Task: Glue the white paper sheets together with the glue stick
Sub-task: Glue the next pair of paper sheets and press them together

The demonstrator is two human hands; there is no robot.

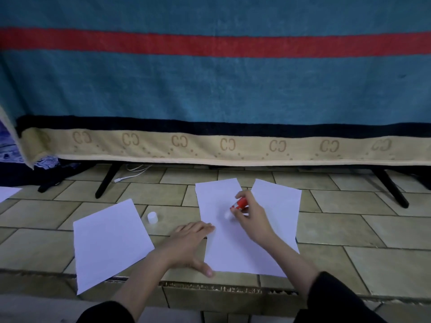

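Three white paper sheets lie on the tiled floor: one at the left (109, 241), one in the middle (233, 248), and one at the right (279, 206) partly under the middle one. My right hand (250, 217) grips a red glue stick (240, 203), its white tip touching the middle sheet. My left hand (189, 243) lies flat with straight fingers, pressing the middle sheet's left edge. The glue stick's white cap (152, 217) stands on the floor between the left and middle sheets.
A teal blanket (210, 89) with a red stripe and beige border hangs across the back over a stand with black legs (107, 180). A white cable (130, 174) lies beneath it. Another sheet's corner (8, 192) shows at the far left. A floor step edge (221, 287) runs close to me.
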